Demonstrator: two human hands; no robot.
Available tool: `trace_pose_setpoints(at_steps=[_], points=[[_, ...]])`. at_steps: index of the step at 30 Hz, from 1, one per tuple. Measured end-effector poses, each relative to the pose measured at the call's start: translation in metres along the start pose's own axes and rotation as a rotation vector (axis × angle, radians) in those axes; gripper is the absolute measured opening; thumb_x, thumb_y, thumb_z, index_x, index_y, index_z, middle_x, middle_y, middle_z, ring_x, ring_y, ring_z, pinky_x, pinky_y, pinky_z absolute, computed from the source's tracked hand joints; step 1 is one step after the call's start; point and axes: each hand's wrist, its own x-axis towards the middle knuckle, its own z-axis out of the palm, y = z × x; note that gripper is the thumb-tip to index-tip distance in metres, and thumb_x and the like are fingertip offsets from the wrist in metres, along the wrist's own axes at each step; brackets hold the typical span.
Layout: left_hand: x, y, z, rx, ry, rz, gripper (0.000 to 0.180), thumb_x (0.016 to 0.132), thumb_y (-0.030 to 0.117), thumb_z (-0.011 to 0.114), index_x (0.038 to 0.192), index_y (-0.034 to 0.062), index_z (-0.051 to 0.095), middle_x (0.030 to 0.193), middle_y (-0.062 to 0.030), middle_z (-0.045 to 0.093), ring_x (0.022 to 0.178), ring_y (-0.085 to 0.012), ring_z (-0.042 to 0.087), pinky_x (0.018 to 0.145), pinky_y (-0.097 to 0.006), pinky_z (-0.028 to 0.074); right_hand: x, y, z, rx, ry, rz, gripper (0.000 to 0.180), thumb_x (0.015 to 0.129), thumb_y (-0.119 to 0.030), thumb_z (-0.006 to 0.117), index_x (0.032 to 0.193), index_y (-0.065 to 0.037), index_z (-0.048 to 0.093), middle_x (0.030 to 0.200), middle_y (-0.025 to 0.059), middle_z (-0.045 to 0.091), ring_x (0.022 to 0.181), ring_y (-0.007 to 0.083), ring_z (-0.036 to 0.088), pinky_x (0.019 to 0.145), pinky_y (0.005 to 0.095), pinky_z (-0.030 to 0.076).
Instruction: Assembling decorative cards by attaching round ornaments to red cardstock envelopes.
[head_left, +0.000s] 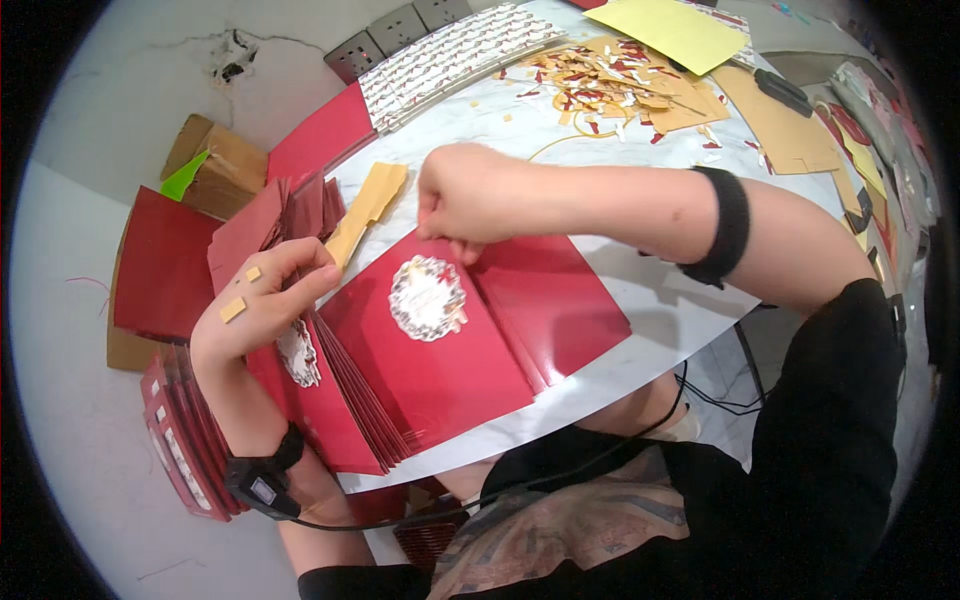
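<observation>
A red card (430, 350) with a round white and red lace-like emblem (427, 297) lies open on the white marble table (650, 290). My right hand (470, 200) is closed in a pinch at the card's top edge, just above the emblem. My left hand (262, 300) grips the upper edge of a fanned stack of red cards (330, 400) to the left; small tan paper bits stick to its back. Another emblem (298, 352) shows on the stack below that hand.
A tan paper strip (365, 205) lies behind the cards. Patterned sheets (450, 60), a heap of paper scraps (610, 85), a yellow sheet (680, 30) and brown envelopes (780, 125) sit farther back. More red cards (185, 440) and cardboard (215, 165) are on the floor at left.
</observation>
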Motion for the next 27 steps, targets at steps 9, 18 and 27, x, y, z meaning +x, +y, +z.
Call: trace_pose_setpoints(at_steps=[9,18,27], points=[[0.006,0.001,0.007,0.089,0.015,0.055,0.028,0.102,0.027,0.060,0.103,-0.0003,0.064,0.082,-0.0080,0.063,0.074,-0.0153,0.058,0.070,-0.032,0.047,0.036,-0.031,0.064,0.076,0.014,-0.110,0.016,0.093,-0.004,0.060,0.085,0.008,0.067,0.074,0.0174,0.072,0.059,0.0224,0.073,0.056,0.0338,0.060],[0.038,-0.014,0.036,0.245,0.175,0.319,0.026,0.096,0.024,0.063,0.103,-0.0004,0.062,0.089,-0.0187,0.066,0.089,-0.0347,0.067,0.080,-0.043,0.052,0.019,-0.012,-0.029,-0.332,0.391,-0.356,0.017,0.091,-0.012,0.067,0.102,-0.001,0.074,0.096,0.0130,0.076,0.073,0.0199,0.073,0.068,0.0354,0.057],[0.044,0.008,0.083,0.082,0.393,0.551,0.026,0.081,0.007,0.063,0.107,0.0008,0.062,0.103,-0.0235,0.067,0.101,-0.0455,0.061,0.086,-0.049,0.051,-0.022,-0.009,0.021,-0.559,0.520,-1.095,0.011,0.080,-0.016,0.068,0.078,-0.008,0.061,0.082,0.0074,0.060,0.080,0.0277,0.068,0.063,0.0390,0.056]])
